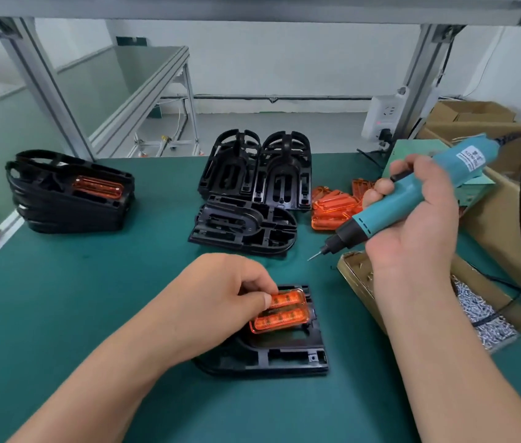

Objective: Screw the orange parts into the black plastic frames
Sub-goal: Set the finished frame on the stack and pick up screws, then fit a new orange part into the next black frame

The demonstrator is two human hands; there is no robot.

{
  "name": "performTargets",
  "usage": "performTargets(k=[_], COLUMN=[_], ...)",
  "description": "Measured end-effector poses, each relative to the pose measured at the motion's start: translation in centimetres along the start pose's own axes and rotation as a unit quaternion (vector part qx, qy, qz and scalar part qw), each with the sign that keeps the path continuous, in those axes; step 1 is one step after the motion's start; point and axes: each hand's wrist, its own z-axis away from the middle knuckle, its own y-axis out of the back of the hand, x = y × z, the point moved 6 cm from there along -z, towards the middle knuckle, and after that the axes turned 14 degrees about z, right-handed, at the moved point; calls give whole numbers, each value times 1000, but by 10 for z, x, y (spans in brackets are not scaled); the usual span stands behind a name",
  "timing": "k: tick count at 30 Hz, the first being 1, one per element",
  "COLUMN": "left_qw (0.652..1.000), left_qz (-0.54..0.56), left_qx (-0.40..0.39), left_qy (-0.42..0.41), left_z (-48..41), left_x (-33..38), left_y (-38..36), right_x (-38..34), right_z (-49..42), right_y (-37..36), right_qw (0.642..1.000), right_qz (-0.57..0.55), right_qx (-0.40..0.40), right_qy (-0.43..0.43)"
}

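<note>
On the green worktop [61, 314], the left hand [221, 292] presses its fingertips on an orange part [280, 311] seated in the black frame [284, 356] lying nearest the person. The right hand [412, 219] is wrapped around a teal screwdriver [412, 193], its bit tilted down-left above the worktop, clear of the frame. Just beside that wrist sits a screw tray [476, 311]. Loose orange parts [332, 209] lie next to bare frames [252, 199]; finished frames [70, 193] are stacked far left.

Surface [77, 298] dark green. Frames black, incl. near frame [288, 356] w/ clear orange part [281, 314]. Screwdriver [412, 193] teal, black nose. Screws [479, 318] silver at 3 o'clock; boxes [508, 199] tan.
</note>
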Motion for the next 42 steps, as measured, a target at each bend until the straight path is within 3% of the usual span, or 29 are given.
performTargets(k=[30, 37, 42], left_qw=[989, 980, 981], left_qz=[-114, -145, -137], left_qx=[9, -80, -97], left_qy=[-93, -108, -93], left_z=[-2, 0, -1], left_x=[4, -1, -5], left_y=[-17, -30, -32], right_x=[-1, -2, -6], right_z=[1, 1, 0], right_y=[-2, -1, 0], right_qw=[1000, 1000, 1000], right_qz=[-6, -10, -22], right_qx=[-21, -11, -10], right_qy=[5, 1, 12])
